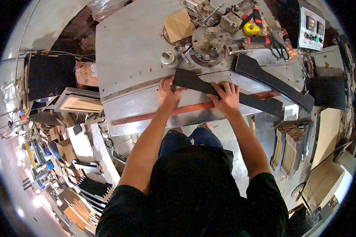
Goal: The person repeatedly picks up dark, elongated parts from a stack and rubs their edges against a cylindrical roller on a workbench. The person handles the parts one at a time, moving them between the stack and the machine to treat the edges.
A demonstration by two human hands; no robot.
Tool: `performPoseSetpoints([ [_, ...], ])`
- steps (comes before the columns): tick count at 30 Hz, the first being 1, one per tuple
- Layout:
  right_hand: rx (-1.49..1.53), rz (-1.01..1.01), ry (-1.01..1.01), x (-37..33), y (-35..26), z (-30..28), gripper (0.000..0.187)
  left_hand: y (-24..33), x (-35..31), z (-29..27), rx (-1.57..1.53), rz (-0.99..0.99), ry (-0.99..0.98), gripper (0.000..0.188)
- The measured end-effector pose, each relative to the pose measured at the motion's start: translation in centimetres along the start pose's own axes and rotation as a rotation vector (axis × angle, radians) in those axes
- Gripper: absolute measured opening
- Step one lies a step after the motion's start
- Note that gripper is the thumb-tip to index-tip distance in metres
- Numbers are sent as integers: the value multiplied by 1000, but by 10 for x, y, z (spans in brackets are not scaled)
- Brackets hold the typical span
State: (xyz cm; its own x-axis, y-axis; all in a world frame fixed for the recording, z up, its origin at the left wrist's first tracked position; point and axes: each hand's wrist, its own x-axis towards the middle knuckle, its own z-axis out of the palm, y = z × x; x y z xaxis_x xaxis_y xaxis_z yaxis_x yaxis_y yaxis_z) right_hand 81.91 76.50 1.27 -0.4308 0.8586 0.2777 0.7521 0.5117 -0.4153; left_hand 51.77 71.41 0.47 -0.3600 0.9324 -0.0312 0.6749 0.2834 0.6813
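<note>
A long black shaped board [196,83] lies across the metal worktable [128,51], wide at its left end and narrower toward the right. My left hand [168,94] grips its left end, with the thumb along the near edge. Farther right, my right hand [228,96] holds the board near its middle, fingers over the far edge and thumb on the near side. A reddish strip [146,117] runs along the table just nearer than the board. Behind and to the right rest stacked black boards [271,81] of similar shape.
At the back of the table are a round metal machine part [209,41], a cardboard piece [178,25], a whitish bottle [169,59], a yellow tape measure [250,28] and black scissors [280,50]. A control box [311,28] stands far right. Stacked panels [290,146] stand beside the table, lower right.
</note>
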Motion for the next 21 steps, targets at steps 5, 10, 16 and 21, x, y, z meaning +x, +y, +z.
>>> performPoseSetpoints([
  [5,-15,-7,19,23,-30,14,57,-63,35,-21,169,387,58,73],
  [10,-83,19,99,25,-51,31,56,-45,96,-76,122,576,-169,100],
  [16,-135,54,108,31,-79,49,57,-80,130,-89,7,550,-431,114],
  [21,-146,107,107,34,-99,62,58,-87,125,-105,-46,457,-415,109],
])
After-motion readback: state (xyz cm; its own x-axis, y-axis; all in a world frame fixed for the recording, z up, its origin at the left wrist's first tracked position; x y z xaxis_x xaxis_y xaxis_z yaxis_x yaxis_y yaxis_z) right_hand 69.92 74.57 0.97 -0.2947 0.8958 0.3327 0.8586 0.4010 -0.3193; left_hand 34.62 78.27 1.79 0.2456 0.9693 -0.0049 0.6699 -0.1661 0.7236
